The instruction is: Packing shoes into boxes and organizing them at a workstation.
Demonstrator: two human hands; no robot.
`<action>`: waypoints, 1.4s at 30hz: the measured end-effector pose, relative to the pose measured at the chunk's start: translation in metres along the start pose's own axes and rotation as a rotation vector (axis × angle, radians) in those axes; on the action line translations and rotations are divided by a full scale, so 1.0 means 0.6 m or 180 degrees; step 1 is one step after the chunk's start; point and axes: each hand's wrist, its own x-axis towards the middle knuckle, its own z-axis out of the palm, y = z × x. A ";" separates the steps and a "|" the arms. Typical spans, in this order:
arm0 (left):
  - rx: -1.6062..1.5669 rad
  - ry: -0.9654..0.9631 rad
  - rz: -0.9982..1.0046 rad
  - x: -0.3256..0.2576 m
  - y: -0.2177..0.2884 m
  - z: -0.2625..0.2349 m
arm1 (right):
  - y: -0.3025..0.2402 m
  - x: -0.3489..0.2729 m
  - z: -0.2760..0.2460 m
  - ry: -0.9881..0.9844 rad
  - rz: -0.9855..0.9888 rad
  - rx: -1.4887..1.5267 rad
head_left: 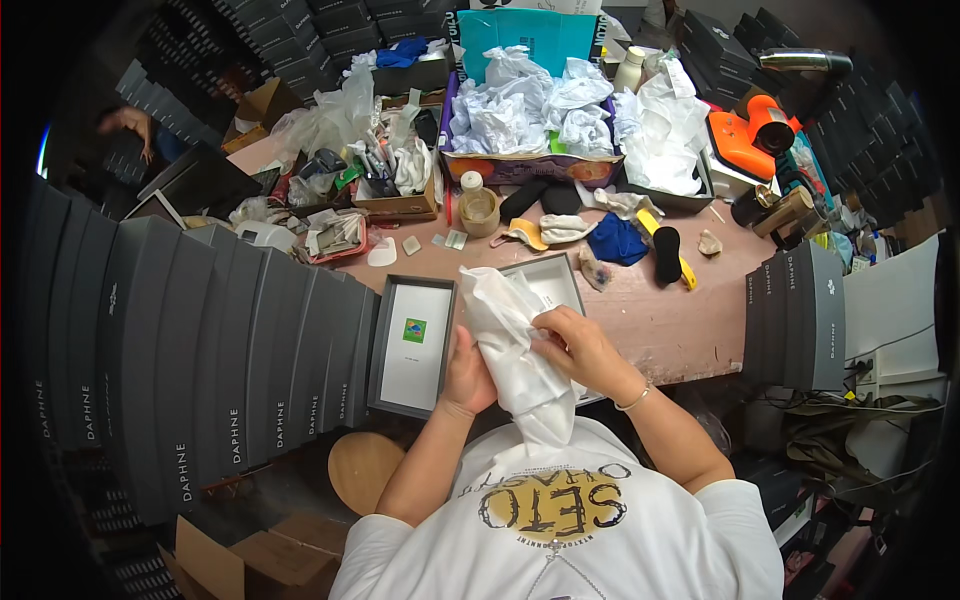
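A white wrapped bundle [512, 345], its covering soft and creased like tissue or thin cloth, is held upright in front of my chest. What lies inside is hidden. My left hand [469, 374] grips its left side, the thumb showing and the other fingers partly behind it. With bent fingers my right hand [588, 352] pinches the wrapping on the right side. Behind the bundle lies an open grey box [566, 276] with a white inside, mostly covered by it. Left of my left hand is a grey box part [407, 374] with a white inside and a green sticker.
Stacks of grey shoe boxes [240, 350] rise at the left, and a shorter stack [797, 315] stands at the right. Across the pink table [690, 325] are a jar [479, 207], a blue cloth [617, 240], a black brush [667, 255] and a carton of crumpled paper [530, 170].
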 end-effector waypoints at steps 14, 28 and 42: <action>0.0007 0.0216 0.0066 0.036 0.035 -0.015 | 0.051 0.048 0.041 0.0184 0.0493 0.0957; 0.0364 0.0762 0.0644 0.024 0.029 0.023 | 0.024 -0.044 0.054 -0.0140 0.1288 0.2497; -0.0079 0.0978 0.0494 0.013 -0.029 -0.095 | 0.067 -0.074 0.107 0.0592 0.0636 -0.0018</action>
